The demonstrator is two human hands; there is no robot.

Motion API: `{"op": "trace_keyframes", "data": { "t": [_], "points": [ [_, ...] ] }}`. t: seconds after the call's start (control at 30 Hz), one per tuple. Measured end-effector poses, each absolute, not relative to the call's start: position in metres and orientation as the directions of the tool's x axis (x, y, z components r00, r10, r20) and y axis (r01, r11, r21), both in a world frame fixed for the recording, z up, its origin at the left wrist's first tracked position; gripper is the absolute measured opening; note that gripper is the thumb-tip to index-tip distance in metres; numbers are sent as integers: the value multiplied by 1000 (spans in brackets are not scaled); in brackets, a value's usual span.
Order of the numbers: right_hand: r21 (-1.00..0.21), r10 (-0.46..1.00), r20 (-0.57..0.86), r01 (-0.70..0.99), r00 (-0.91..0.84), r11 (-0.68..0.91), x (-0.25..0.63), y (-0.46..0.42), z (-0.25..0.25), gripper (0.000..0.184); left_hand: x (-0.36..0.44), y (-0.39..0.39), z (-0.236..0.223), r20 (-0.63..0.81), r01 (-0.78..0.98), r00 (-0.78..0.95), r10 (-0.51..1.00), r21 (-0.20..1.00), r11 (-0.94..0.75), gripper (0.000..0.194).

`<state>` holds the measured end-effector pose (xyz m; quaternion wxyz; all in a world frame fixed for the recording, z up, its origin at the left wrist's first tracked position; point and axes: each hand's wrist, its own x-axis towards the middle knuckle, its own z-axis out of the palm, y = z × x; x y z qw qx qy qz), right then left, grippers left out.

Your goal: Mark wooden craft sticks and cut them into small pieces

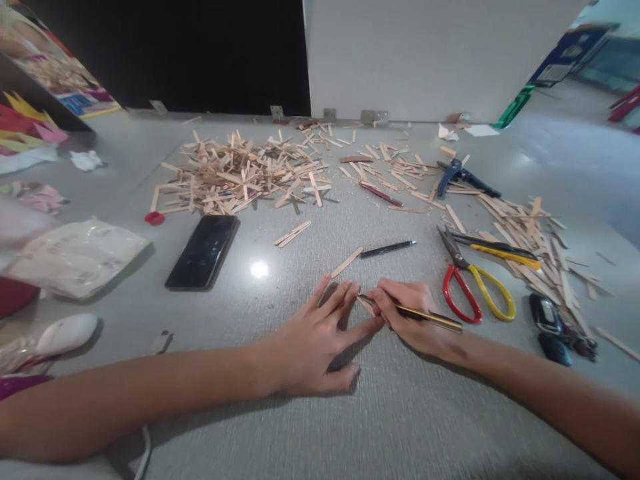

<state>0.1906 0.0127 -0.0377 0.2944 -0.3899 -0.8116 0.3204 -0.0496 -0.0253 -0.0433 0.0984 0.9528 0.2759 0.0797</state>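
My left hand (320, 333) lies flat on the grey table (320, 427), fingers spread and pressing down a short wooden stick (364, 304) that is mostly hidden under the fingertips. My right hand (407, 317) is closed round a gold pencil (435, 319), its tip touching the stick right by my left fingers. Another loose wooden stick (347, 262) lies just beyond my left fingertips, and a black pen (387, 249) lies past that.
A big pile of wooden sticks (240, 175) covers the far centre, more sticks (530, 233) at right. Red-and-yellow scissors (473, 287), a yellow-handled cutter (500, 252), blue pliers (457, 177), a black phone (203, 251), a plastic bag (75, 257), a white mouse (65, 333), dark keys (553, 327).
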Motion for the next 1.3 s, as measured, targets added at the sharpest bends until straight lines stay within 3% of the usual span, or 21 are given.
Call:
{"op": "trace_keyframes", "data": {
  "t": [0.67,1.3],
  "points": [
    [-746,832,235,455,-502,485,189,13,-36,57,-51,-25,-45,146,498,826,544,261,-827,84],
    [-731,783,219,433,-582,527,194,15,-42,49,-49,-29,-44,107,523,821,561,252,-814,81]
  ]
}}
